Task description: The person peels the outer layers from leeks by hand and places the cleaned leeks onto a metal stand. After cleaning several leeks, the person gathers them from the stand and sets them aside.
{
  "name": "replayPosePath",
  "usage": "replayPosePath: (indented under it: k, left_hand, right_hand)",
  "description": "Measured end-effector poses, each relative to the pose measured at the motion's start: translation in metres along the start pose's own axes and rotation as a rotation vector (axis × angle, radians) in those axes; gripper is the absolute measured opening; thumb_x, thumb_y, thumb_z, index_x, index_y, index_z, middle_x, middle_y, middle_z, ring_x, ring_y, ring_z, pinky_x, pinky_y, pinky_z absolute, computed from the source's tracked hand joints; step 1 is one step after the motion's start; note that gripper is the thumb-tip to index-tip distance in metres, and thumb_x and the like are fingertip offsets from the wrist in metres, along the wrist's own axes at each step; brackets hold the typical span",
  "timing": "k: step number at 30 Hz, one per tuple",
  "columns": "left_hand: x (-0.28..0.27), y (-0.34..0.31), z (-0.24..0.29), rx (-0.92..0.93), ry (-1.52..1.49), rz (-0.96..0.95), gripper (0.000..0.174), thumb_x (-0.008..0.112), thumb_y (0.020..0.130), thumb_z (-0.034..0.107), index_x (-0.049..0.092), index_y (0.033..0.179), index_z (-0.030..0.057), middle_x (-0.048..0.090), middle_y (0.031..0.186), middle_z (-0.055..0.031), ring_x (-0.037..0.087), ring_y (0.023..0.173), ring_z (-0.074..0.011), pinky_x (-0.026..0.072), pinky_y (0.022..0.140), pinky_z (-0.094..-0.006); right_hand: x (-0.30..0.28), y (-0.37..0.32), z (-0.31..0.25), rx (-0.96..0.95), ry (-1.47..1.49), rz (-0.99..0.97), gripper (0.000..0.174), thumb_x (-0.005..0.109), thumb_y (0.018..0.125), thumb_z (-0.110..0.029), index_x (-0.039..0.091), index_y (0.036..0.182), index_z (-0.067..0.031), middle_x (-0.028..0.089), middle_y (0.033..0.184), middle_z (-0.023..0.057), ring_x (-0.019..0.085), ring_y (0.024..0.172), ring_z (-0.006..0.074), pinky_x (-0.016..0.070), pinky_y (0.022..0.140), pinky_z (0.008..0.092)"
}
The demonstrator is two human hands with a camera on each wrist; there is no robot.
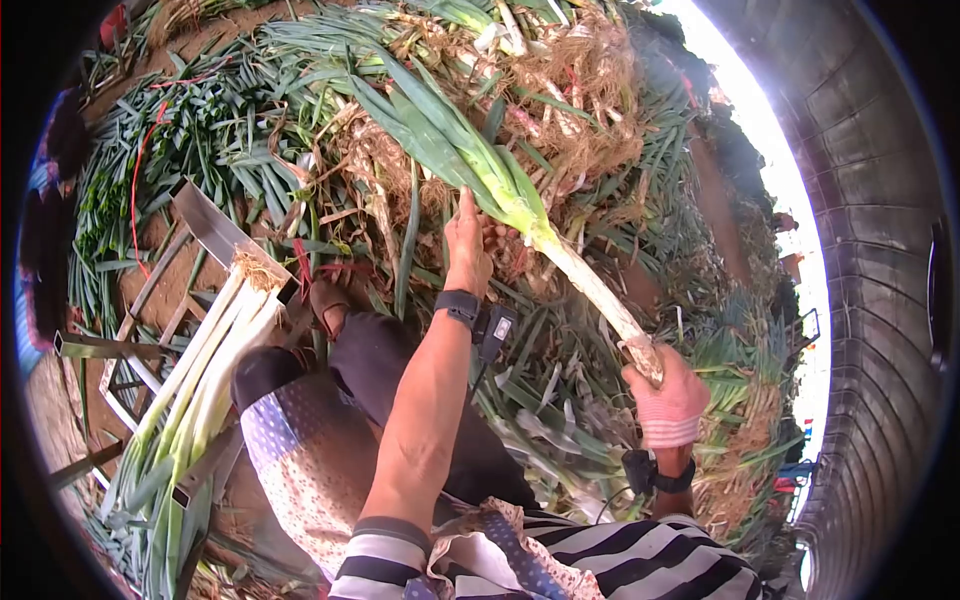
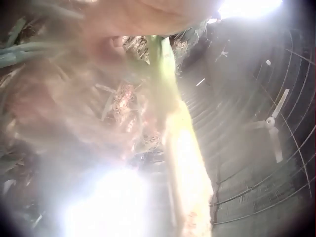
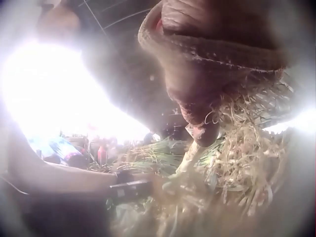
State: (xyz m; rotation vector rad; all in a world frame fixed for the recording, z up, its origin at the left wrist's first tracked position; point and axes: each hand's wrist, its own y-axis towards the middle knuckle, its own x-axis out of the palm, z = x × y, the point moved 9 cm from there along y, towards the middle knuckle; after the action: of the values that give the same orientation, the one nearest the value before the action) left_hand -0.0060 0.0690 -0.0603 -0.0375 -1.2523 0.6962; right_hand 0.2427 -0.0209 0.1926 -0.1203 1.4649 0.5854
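Note:
One large leek (image 1: 590,280) slants across the head view, its green leaves at the upper left and its pale root end at the lower right. My right hand (image 1: 672,400), in a pinkish glove, grips that root end. Against the lower edge of the leaves is my left hand (image 1: 468,245), one digit straight and the others loosely bent beside the stalk. The left wrist view has the pale stalk (image 2: 185,163) below my left hand (image 2: 148,17). Roots hang near my right hand (image 3: 202,84) in the right wrist view.
Trimmed leeks (image 1: 205,365) lie across a metal rack (image 1: 135,350) at the left, roots against a metal plate (image 1: 225,225). Piled leeks (image 1: 560,90) with tangled roots fill the area ahead. A dark ribbed tunnel wall (image 1: 870,200) curves along the right.

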Motion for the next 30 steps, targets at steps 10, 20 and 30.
replayPosePath:
  k: [10, 20, 30]
  left_hand:
    - [0.011, -0.029, -0.018, -0.018, 0.149, -0.016, 0.024, 0.049, 0.093, 0.028, 0.048, 0.084, 0.0057, 0.048, 0.059, -0.0013, 0.041, 0.043, -0.0104, 0.0316, 0.036, -0.0255]
    - [0.028, -0.113, -0.121, -0.519, 0.433, -0.613, 0.055, 0.035, 0.088, 0.066, 0.045, 0.072, 0.0144, 0.041, 0.052, 0.0048, 0.035, 0.039, -0.0058, 0.0277, 0.034, -0.0221]
    - [-0.05, 0.0, -0.034, -0.028, 0.175, 0.18, 0.066, 0.038, 0.086, 0.066, 0.054, 0.101, 0.0036, 0.061, 0.081, -0.0098, 0.059, 0.063, -0.0227, 0.0501, 0.056, -0.0363]
  right_hand:
    - [0.011, 0.009, 0.026, 0.192, 0.06, -0.007, 0.046, 0.076, 0.064, -0.03, 0.062, 0.103, -0.0099, 0.066, 0.086, 0.0153, 0.063, 0.08, 0.0343, 0.0486, 0.07, 0.0411]
    - [0.062, 0.047, 0.019, 0.049, 0.144, -0.034, 0.041, 0.071, 0.072, -0.036, 0.062, 0.103, -0.0116, 0.067, 0.081, 0.0106, 0.066, 0.067, 0.0271, 0.0507, 0.062, 0.0372]
    - [0.007, -0.053, 0.073, -0.004, 0.21, 0.248, 0.046, 0.081, 0.058, -0.02, 0.064, 0.099, -0.0078, 0.067, 0.084, 0.0137, 0.065, 0.073, 0.0312, 0.0516, 0.066, 0.0371]
